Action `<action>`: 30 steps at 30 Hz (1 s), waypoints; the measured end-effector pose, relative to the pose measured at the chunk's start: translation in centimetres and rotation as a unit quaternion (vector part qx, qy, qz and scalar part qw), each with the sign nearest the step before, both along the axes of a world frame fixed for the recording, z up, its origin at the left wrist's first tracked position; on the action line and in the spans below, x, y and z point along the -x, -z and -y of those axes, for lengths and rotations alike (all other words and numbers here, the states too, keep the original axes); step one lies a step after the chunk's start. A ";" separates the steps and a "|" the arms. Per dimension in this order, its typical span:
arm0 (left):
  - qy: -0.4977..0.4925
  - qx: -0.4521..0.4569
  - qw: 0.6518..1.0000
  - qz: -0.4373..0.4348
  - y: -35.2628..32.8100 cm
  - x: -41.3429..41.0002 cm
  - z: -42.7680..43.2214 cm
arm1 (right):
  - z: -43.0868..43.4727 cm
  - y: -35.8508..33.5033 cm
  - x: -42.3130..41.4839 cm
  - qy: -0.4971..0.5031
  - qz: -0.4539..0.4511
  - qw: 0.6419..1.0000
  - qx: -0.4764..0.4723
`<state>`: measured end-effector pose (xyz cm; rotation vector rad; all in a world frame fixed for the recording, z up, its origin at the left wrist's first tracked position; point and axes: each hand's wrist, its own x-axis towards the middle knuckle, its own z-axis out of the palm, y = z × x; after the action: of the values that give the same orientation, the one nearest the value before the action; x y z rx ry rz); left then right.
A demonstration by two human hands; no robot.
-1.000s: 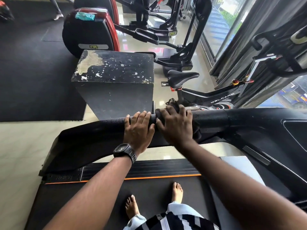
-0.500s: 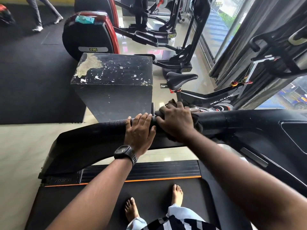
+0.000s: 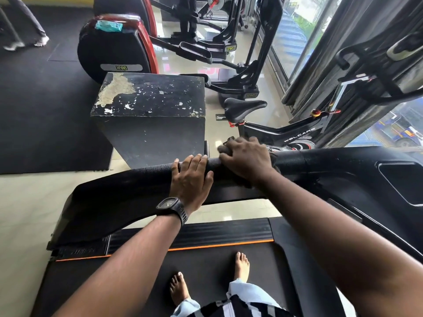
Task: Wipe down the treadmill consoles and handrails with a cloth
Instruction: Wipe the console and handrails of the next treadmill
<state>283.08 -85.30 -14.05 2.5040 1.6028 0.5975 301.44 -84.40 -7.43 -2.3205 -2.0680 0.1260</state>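
The treadmill's black padded handrail [image 3: 137,175] runs across the middle of the view toward the console body [image 3: 366,170] at the right. My left hand [image 3: 191,179], with a black watch on the wrist, rests on the rail with its fingers over the top. Just to its right, my right hand [image 3: 246,160] grips a dark cloth [image 3: 275,165] wrapped round the rail. Most of the cloth is hidden under the hand; only its edges show.
I stand barefoot on the treadmill belt [image 3: 137,282]. Beyond the rail stands a scuffed black box [image 3: 151,104]. An exercise bike [image 3: 274,131] sits to its right and elliptical machines [image 3: 119,49] behind. A window with curtains [image 3: 320,53] is at right. A person's legs [image 3: 25,30] show at top left.
My right hand with the cloth has slid a little to the right along the rail, away from my left hand, which has stayed in place.
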 end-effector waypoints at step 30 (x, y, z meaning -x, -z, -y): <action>0.016 -0.008 1.000 0.002 -0.5 -1.8 0.3 | 4.0 1.4 0.3 0.099 0.057 0.992 -0.054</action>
<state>284.84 -85.59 -13.58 2.5327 1.5602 0.6145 301.12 -88.35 -8.81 -2.5013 -1.8238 -0.1230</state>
